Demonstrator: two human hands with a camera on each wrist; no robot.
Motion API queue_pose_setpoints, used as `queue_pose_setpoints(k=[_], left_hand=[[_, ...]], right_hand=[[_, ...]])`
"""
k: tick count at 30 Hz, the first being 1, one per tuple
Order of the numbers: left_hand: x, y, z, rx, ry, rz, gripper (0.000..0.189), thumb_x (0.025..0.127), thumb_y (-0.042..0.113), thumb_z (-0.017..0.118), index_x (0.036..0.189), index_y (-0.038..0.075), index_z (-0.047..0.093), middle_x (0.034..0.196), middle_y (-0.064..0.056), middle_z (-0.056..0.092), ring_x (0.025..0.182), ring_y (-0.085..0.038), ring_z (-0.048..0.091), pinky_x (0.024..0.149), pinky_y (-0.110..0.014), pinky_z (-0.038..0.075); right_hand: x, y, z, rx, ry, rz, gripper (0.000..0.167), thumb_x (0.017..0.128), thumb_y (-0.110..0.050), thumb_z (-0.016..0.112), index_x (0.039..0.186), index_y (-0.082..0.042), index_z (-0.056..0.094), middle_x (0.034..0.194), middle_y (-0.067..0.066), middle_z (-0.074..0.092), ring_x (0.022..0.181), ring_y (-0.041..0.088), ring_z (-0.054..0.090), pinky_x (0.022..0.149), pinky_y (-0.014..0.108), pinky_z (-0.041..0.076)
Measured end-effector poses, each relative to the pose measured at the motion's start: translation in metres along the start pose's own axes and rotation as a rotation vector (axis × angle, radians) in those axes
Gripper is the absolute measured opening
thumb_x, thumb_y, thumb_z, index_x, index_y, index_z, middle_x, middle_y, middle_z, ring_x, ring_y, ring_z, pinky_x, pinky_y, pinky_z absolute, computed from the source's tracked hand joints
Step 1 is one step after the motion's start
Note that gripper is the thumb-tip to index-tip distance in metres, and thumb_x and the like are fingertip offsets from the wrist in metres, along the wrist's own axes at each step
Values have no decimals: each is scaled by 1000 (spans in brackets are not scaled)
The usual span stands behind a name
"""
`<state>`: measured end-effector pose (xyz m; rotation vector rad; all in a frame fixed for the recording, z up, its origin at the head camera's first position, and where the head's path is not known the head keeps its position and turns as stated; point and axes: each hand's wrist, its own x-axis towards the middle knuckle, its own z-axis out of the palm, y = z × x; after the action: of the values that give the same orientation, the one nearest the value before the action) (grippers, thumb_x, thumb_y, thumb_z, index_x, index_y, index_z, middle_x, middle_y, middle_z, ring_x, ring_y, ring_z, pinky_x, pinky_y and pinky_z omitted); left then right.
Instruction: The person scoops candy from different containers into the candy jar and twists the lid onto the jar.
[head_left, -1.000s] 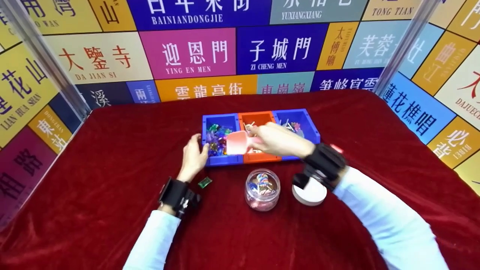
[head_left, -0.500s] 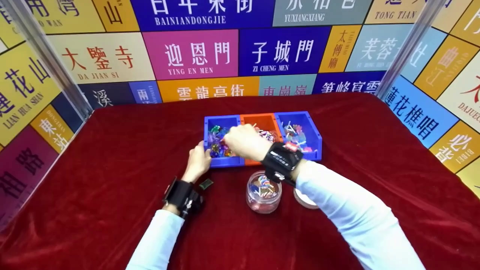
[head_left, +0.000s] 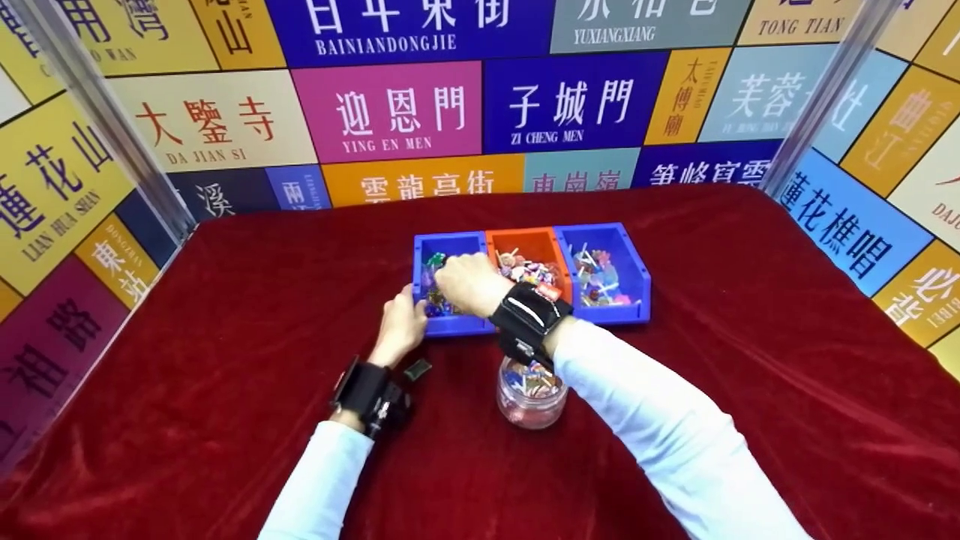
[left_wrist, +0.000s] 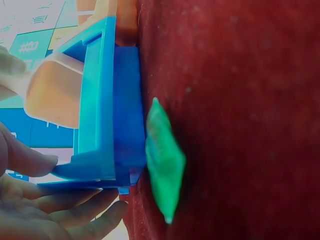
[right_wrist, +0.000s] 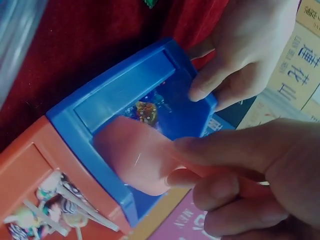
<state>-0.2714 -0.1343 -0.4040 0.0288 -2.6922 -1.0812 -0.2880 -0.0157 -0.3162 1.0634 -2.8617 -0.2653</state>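
My right hand (head_left: 471, 283) grips the handle of a pink scoop (right_wrist: 137, 157), thumb on top and fingers curled beneath. The scoop's blade sits in the left blue bin (head_left: 457, 325), among shiny gem-like pieces (right_wrist: 146, 112); the head view hides it behind the hand. My left hand (head_left: 400, 324) pinches that bin's left side wall, thumb on the inner side and fingers outside. On the cloth near my left wrist lies a small green packet (left_wrist: 166, 162). A clear open jar (head_left: 531, 409), partly filled with small colourful pieces, stands below my right wrist.
Joined to the left bin are an orange bin (head_left: 523, 240) with lollipop-shaped pieces and a right blue bin (head_left: 634, 289) with more small pieces. Red cloth (head_left: 262, 300) covers the table. Lettered panels (head_left: 390, 112) stand behind it.
My right hand has swung left and lowered the scoop into the left bin. The left hand keeps to that bin's side. My right forearm now covers the white lid beside the jar.
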Motion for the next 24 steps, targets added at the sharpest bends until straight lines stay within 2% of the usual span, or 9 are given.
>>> queue_pose_setpoints(k=[6,10,13,15,17,21,22,23,24], left_hand=[[0,1,0,8,-8,-15,37,89,5,47,121,-13,43,108,-31,56,103,-39,53,90,-43,43],[-1,0,0,7,-1,-6,35,89,4,47,119,-12,45,105,-30,58,101,-38,54,88,-43,44],[-1,0,0,2,9,9,32,88,4,48,116,-11,48,101,-29,59,98,-38,56,85,-44,45],[-2,0,1,4,15,20,30,87,3,49,114,-11,49,99,-28,60,97,-39,56,83,-45,45],[-2,0,1,4,18,24,29,87,2,49,113,-11,49,99,-28,60,97,-39,56,83,-45,45],[-1,0,0,5,16,18,28,87,2,49,112,-11,50,100,-28,60,97,-39,56,84,-44,45],[-1,0,0,5,11,17,28,87,2,49,112,-11,50,100,-28,60,97,-39,56,84,-44,45],[-1,1,0,6,8,16,27,87,2,49,111,-11,50,100,-28,60,97,-39,56,84,-44,45],[-1,1,0,9,6,16,28,87,2,49,111,-11,50,100,-28,60,97,-39,56,84,-44,45]], right_hand=[[2,18,1,158,-85,65,14,77,-6,57,88,-1,65,93,17,63,82,30,60,67,43,52],[1,34,6,286,-86,78,6,76,-7,57,71,-4,58,74,10,58,68,23,54,62,39,51],[1,41,12,349,-95,83,19,75,-9,57,59,-11,46,61,1,47,60,18,47,54,32,47],[1,42,14,364,-123,109,27,77,-12,56,56,-15,39,59,-1,40,58,17,44,50,30,42],[2,41,16,351,-161,148,29,79,-17,55,56,-15,37,61,1,41,59,18,44,49,30,40],[9,38,22,289,-244,175,26,85,-23,50,64,-9,49,75,11,57,69,25,53,60,38,45],[13,39,27,282,-255,164,25,86,-23,49,67,-7,52,79,13,59,71,26,55,63,39,46],[21,43,40,277,-231,139,25,86,-23,48,68,-6,54,80,13,60,70,26,55,62,38,47],[30,46,51,277,-243,128,25,87,-23,47,72,-5,57,83,14,61,73,26,57,64,38,48]])
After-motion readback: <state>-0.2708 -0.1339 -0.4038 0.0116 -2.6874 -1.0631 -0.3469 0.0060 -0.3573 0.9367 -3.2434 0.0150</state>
